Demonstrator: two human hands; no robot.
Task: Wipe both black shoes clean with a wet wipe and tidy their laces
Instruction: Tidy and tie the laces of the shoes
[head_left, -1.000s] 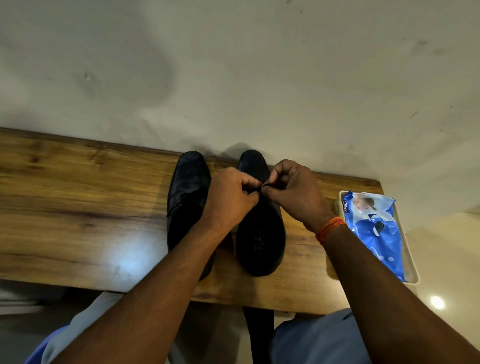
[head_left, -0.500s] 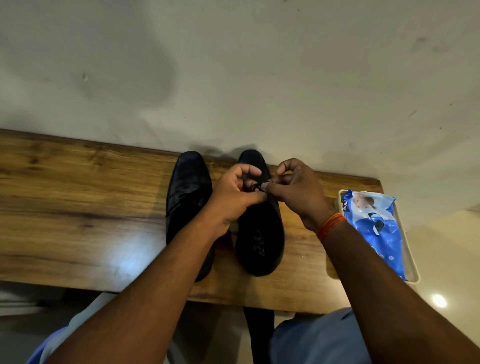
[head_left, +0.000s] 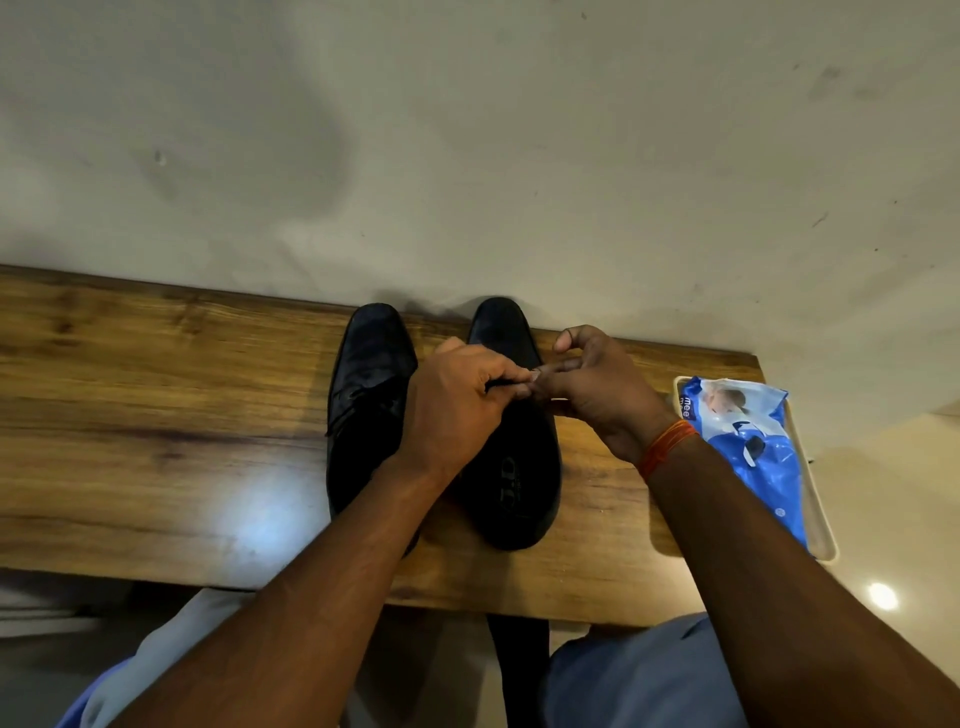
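Both hands pinch rt black shoe's lace.

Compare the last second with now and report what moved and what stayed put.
Little changed. Both hands stayed over the right shoe, fingertips meeting at its lace. The left hand opened slightly midway, then closed again on the lace; the right hand raised its forefinger and keeps pinching. The left shoe, wet wipe pack, tray and table have not moved.
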